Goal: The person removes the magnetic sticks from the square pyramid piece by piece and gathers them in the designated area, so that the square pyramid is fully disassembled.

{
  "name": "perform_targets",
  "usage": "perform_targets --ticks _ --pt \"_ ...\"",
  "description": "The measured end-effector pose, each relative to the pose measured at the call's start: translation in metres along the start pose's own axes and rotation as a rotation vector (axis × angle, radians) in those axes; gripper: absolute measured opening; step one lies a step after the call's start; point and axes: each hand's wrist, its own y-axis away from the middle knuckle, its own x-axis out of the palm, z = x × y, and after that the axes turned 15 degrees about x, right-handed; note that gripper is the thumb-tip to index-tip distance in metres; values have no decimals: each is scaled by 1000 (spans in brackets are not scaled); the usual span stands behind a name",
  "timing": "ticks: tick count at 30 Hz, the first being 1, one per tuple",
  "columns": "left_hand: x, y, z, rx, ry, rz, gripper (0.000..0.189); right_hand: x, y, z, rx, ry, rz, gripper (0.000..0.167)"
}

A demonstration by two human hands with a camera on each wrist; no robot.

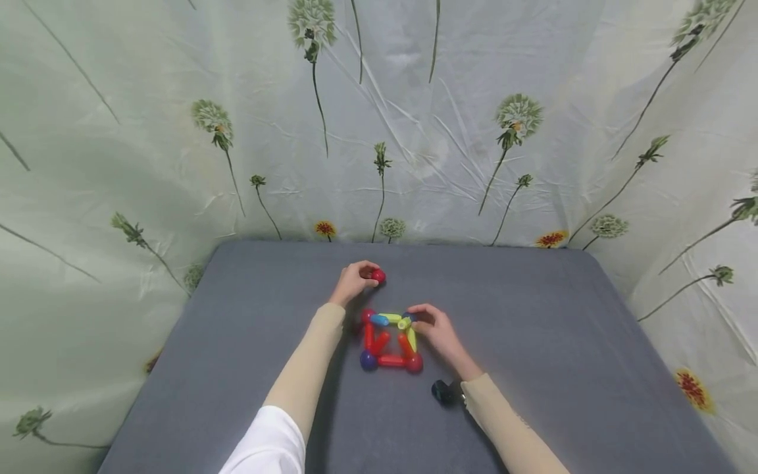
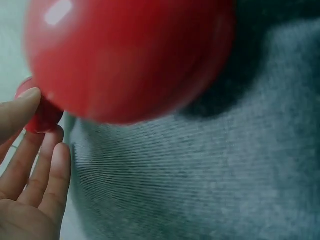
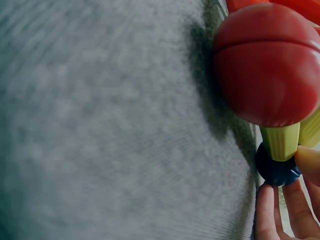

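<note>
A four-sided frame of coloured rods and balls (image 1: 391,361) is set on the grey desk (image 1: 207,395). The near edge of the frame is formed by a red rod, with a dark blue ball (image 1: 368,360) at its left end and a red corner ball (image 1: 414,363) at its right end. At the far left corner a second red ball is fitted, beside which a light blue rod (image 1: 379,320) is seen. At the far right corner a blue ball (image 1: 408,316) is joined to yellow-green rods (image 1: 412,340); this ball is pinched between the thumb and fingers of the right hand (image 1: 437,327). A separate red ball (image 1: 379,276) is pinched between the thumb and fingers of the left hand (image 1: 353,280), beyond the frame and apart from it. Beige sleeves (image 1: 314,345) are worn on both arms. Behind the desk, pale fabric (image 1: 426,155) printed with dandelions is hung.
</note>
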Motion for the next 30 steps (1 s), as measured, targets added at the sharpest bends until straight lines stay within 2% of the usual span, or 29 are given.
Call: perform_targets --ticks 6,12,17,21,23,26,28,30 --pt "2 1 6 -4 -3 -12 30 3 2 0 -6 -23 15 26" --pt "2 2 8 24 -1 -12 36 3 17 19 0 -13 41 27" --pt "-5 10 8 52 70 -36 44 2 17 19 0 -21 57 28" --pt "-12 24 5 126 163 -51 40 2 7 6 2 -43 40 28" --pt "-16 34 1 175 219 -17 35 2 1 -1 8 -40 29 28" --pt "-20 53 -5 219 269 82 27 2 -1 -4 4 -28 23 28" --pt "-20 66 -8 227 274 155 26 1 -1 -5 3 -24 22 28" --pt "-18 77 -11 233 241 203 25 1 -1 -4 -3 -26 23 28"
